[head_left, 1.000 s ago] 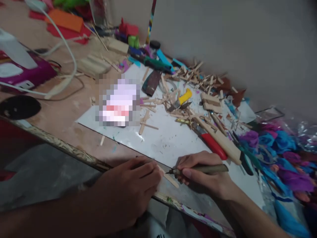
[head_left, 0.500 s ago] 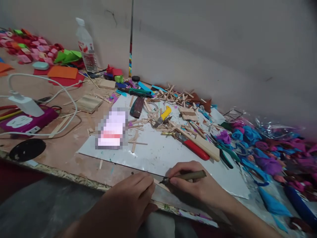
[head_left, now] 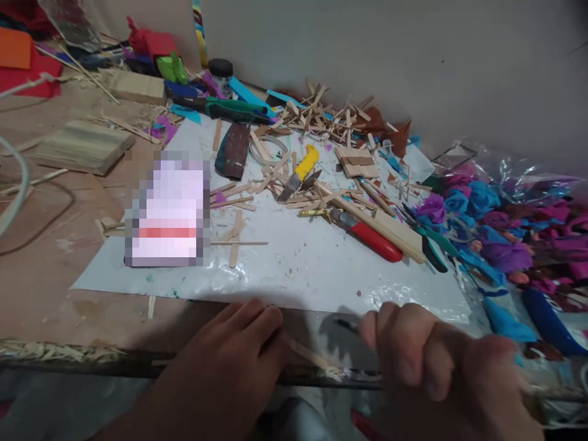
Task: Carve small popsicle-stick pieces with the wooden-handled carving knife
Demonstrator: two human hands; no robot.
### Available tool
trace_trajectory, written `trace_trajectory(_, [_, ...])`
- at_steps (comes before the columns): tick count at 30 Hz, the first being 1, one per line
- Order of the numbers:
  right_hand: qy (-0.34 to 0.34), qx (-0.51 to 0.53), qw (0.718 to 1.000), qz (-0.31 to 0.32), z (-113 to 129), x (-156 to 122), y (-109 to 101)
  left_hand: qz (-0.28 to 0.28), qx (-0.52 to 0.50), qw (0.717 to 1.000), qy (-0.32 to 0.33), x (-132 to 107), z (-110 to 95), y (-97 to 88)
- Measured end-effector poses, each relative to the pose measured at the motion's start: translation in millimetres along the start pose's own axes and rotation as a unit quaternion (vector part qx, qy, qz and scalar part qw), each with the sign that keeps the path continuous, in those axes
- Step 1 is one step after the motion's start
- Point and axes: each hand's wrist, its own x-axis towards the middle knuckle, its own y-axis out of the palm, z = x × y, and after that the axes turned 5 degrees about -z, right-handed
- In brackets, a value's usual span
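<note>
My left hand (head_left: pixel 229 361) lies near the table's front edge, fingers together, pressing down one end of a thin wooden stick (head_left: pixel 312 355). My right hand (head_left: pixel 432 361) is curled into a fist just to the right of the stick, blurred by motion. A dark tip of the craft knife (head_left: pixel 345 323) pokes out of the fist toward the stick. Both hands rest just in front of the white plastic sheet (head_left: pixel 298 269).
Piles of cut wooden sticks (head_left: pixel 321 116), a yellow-handled cutter (head_left: pixel 301 171), red-handled pliers (head_left: pixel 372 239), a wooden-handled tool (head_left: pixel 390 229) and green-handled pliers (head_left: pixel 229 109) lie on the sheet. Purple and blue paper flowers (head_left: pixel 478 226) fill the right. A wood block (head_left: pixel 82 146) lies left.
The view has dropped and come closer. My right hand has changed from a pen-like hold on the knife to a closed fist around it. My left hand stays on the stick.
</note>
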Motion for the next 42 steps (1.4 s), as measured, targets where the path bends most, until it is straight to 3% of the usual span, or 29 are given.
trace_trajectory(2, [0.036, 0.088, 0.995, 0.041, -3, 1, 13, 0.057, -0.021, 0.998, -0.007, 3, 3, -0.4])
trace_trajectory(5, [0.044, 0.103, 0.992, 0.065, -5, 9, 25, 0.102, -0.051, 0.993, -0.022, 5, 3, 0.3])
trace_trajectory(8, [0.066, 0.123, 0.987, 0.086, -2, 17, 36, 0.084, -0.048, 0.995, -0.024, 8, 1, 1.0])
trace_trajectory(14, [0.049, 0.129, 0.989, 0.048, -3, 13, 55, 0.068, -0.053, 0.995, -0.039, 12, 1, -1.0])
trace_trajectory(31, [0.054, 0.086, 0.995, 0.023, -7, 7, 55, 0.019, -0.045, 0.999, 0.013, 17, 3, -2.2])
trace_trajectory(38, [0.076, 0.027, 0.992, 0.097, -2, 14, 42, 0.016, -0.034, 0.999, 0.027, 17, 4, 1.2])
trace_trajectory(42, [0.068, 0.050, 0.995, 0.053, -2, 11, 56, 0.014, -0.030, 0.999, 0.031, 17, 4, 0.8])
